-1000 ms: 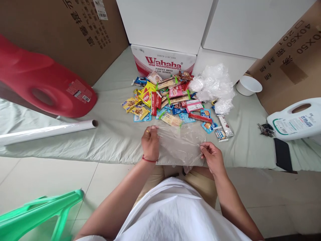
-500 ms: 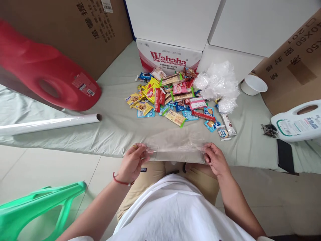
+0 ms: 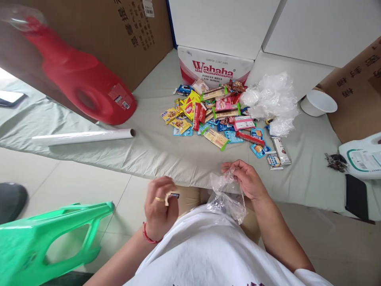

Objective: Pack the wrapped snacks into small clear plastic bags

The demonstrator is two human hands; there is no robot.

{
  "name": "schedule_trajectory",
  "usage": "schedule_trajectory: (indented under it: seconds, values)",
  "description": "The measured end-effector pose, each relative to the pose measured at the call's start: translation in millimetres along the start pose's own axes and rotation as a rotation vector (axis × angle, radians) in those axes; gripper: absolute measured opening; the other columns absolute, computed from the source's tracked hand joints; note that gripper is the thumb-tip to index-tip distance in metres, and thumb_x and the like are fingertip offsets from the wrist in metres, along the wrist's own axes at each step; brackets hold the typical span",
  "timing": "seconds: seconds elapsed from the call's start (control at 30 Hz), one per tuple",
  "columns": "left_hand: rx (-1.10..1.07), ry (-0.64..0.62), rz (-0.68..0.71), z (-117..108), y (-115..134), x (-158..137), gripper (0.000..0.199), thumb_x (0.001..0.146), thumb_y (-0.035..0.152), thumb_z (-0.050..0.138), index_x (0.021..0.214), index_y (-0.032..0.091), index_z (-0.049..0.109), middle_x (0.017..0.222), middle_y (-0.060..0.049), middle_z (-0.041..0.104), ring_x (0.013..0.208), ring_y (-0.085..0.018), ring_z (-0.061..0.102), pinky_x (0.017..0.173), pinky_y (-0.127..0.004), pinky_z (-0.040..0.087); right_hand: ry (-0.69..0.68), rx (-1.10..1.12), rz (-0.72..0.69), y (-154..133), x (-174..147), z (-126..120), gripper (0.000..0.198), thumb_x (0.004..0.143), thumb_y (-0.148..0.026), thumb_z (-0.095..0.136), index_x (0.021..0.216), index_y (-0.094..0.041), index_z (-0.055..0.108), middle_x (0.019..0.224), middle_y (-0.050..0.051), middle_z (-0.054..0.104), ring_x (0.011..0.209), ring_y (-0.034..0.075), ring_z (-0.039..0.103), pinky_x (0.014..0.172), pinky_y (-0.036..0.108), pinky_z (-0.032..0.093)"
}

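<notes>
A crumpled clear plastic bag (image 3: 225,200) hangs from my right hand (image 3: 247,178), which is closed on its upper edge above the front edge of the cloth-covered surface. The bag drapes down over my lap. To the left, my left hand (image 3: 160,204) is in the air above my thigh, apart from the bag. Its fingers are curled and a little blurred, with a gap to the thumb and nothing seen between them. Beyond both hands lies a pile of wrapped snacks (image 3: 214,143). A heap of clear plastic bags (image 3: 272,95) touches the pile's right side.
A red jug (image 3: 95,87) and a white roll (image 3: 86,136) lie on the left. At the back stands a Wahaha carton (image 3: 214,65). On the right are a white bowl (image 3: 318,103), keys (image 3: 336,162), a white bottle (image 3: 366,159) and a black phone (image 3: 356,196). A green stool (image 3: 38,234) stands on the floor.
The bag, stretched between both hands before, now hangs crumpled from my right hand alone. My left hand has let go of it and drawn back toward my body. The view has shifted left.
</notes>
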State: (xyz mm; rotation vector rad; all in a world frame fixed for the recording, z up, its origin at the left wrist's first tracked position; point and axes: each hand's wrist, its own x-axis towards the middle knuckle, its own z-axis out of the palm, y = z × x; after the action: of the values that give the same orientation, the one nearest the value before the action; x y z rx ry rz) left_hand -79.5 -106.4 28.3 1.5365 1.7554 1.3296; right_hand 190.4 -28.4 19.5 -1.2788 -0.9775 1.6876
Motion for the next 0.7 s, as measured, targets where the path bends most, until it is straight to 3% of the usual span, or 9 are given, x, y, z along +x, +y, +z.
schedule_trajectory:
  seconds: [0.07,0.13,0.2,0.27,0.33,0.43,0.5,0.6,0.7]
  values:
    - [-0.179,-0.283,-0.024,11,19,-1,0.014,0.08,0.032,0.065,0.068,0.027,0.063,0.071,-0.007,0.061,0.074,-0.026,0.061,0.076,-0.042,0.053,0.065,-0.019,-0.049,-2,0,4,0.033,0.077,-0.051,0.079,0.081,-0.023,0.063,0.117,0.009,0.076,0.103,0.027,0.072,0.077,0.035,0.059]
    - [-0.324,-0.547,-0.193,28,35,-2,0.031,0.089,0.045,0.06,0.067,0.024,0.061,0.067,-0.006,0.061,0.064,-0.021,0.057,0.064,-0.037,0.05,0.143,-0.037,-0.135,-4,-2,10,0.029,0.082,-0.05,0.075,0.085,-0.024,0.062,0.117,0.009,0.075,0.102,0.024,0.072,0.078,0.034,0.059]
    - [-0.439,-0.708,-0.428,50,45,-2,0.04,0.091,0.06,0.058,0.078,0.022,0.061,0.072,-0.006,0.064,0.065,-0.02,0.059,0.058,-0.033,0.049,0.221,-0.092,-0.232,-6,-6,16,0.024,0.087,-0.046,0.07,0.089,-0.024,0.062,0.121,0.009,0.073,0.099,0.022,0.072,0.079,0.033,0.059]
    - [-0.545,-0.771,-0.61,71,51,-2,0.047,0.083,0.068,0.067,0.09,0.022,0.059,0.079,-0.005,0.066,0.071,-0.02,0.062,0.057,-0.03,0.05,0.298,-0.18,-0.318,-8,-11,22,0.02,0.092,-0.043,0.066,0.093,-0.024,0.061,0.124,0.009,0.072,0.095,0.021,0.072,0.08,0.034,0.058]
    - [-0.62,-0.719,-0.685,87,51,-1,0.051,0.073,0.06,0.082,0.097,0.022,0.059,0.085,-0.003,0.067,0.076,-0.019,0.063,0.062,-0.029,0.051,0.342,-0.266,-0.381,-10,-14,26,0.018,0.094,-0.041,0.063,0.095,-0.024,0.061,0.125,0.009,0.071,0.097,0.021,0.071,0.082,0.035,0.058]
    - [-0.696,-0.584,-0.725,93,39,4,0.045,0.063,0.043,0.092,0.084,0.019,0.061,0.079,-0.001,0.065,0.073,-0.014,0.06,0.066,-0.025,0.049,0.338,-0.348,-0.414,-15,-14,19,0.018,0.095,-0.042,0.063,0.096,-0.024,0.063,0.127,0.01,0.071,0.105,0.023,0.07,0.084,0.034,0.057]
    - [-0.774,-0.571,-0.804,84,24,10,0.043,0.059,0.037,0.094,0.078,0.018,0.06,0.076,0.0,0.065,0.072,-0.013,0.062,0.068,-0.025,0.05,0.331,-0.401,-0.404,-20,-9,6,0.02,0.092,-0.043,0.066,0.095,-0.023,0.066,0.121,0.009,0.073,0.1,0.022,0.069,0.079,0.033,0.057]
    - [-0.858,-0.531,-0.931,61,-2,20,0.05,0.053,0.035,0.098,0.082,0.019,0.06,0.075,0.0,0.066,0.072,-0.015,0.068,0.07,-0.028,0.056,0.229,-0.468,-0.292,-32,9,-17,0.021,0.084,-0.043,0.074,0.089,-0.024,0.068,0.093,0.005,0.074,0.078,0.019,0.066,0.066,0.031,0.056]
    - [-0.783,-0.386,-0.894,41,-26,28,0.051,0.057,0.044,0.095,0.087,0.02,0.06,0.069,0.004,0.061,0.053,-0.009,0.057,0.053,-0.022,0.046,0.028,-0.497,-0.097,-40,35,-28,0.02,0.074,-0.041,0.078,0.079,-0.025,0.067,0.07,0.0,0.068,0.067,0.02,0.065,0.055,0.029,0.054]
